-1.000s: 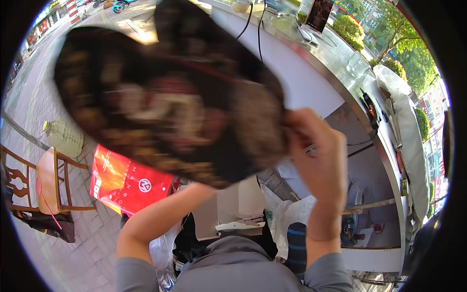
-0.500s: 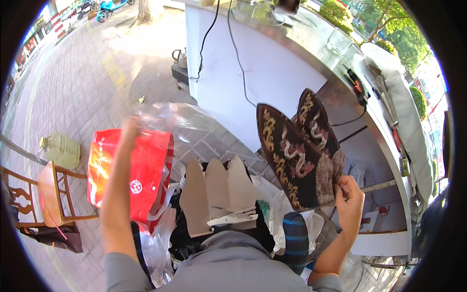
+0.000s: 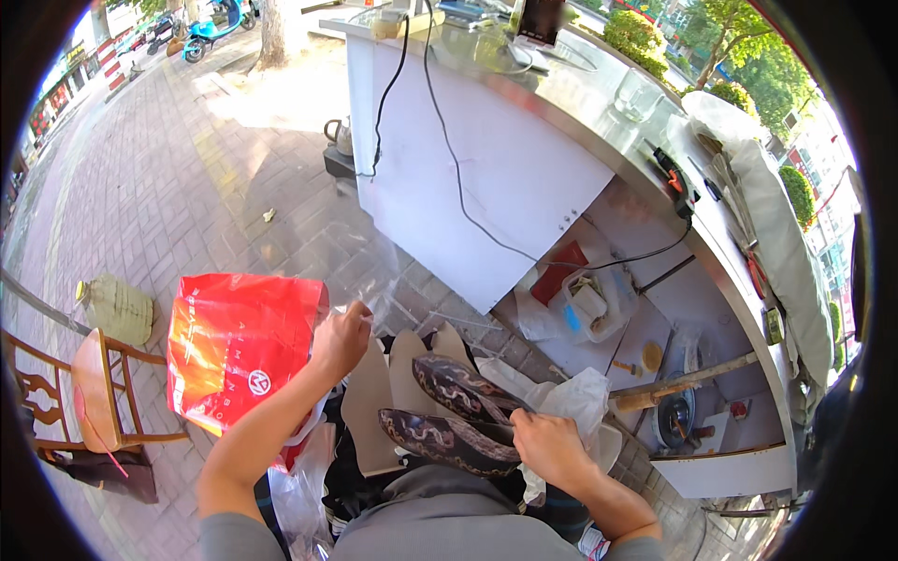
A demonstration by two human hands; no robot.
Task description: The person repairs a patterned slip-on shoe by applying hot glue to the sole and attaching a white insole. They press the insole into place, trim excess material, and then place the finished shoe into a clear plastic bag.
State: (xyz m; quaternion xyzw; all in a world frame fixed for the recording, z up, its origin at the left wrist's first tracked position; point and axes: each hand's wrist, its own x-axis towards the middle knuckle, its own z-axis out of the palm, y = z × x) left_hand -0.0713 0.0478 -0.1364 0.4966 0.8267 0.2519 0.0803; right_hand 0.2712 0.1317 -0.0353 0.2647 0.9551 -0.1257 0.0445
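Note:
My right hand [image 3: 552, 449] grips the end of a pair of dark brown shoe pieces [image 3: 449, 437] with gold and pink dragon patterns. They lie level above my lap, toes to the left. Beneath them, beige sole-shaped sheets [image 3: 369, 407] rest on my lap, partly covered. My left hand [image 3: 340, 341] is closed on a thin clear plastic bag [image 3: 382, 292], which trails up and away from the fingers. Beside that hand, to the left, stands a red shopping bag [image 3: 238, 341].
A white counter [image 3: 477, 159] with a glass top curves ahead and right. Its open shelf holds a clear plastic tub [image 3: 599, 304] and a wooden bar [image 3: 687, 381]. At left stand a wooden chair [image 3: 98, 393] and a yellowish jug [image 3: 117, 310]. A black cable [image 3: 458, 178] hangs down the counter.
My right hand has brought the shoe pieces down and left, from upright at the right to over my lap. My left hand has moved right and down with the plastic bag.

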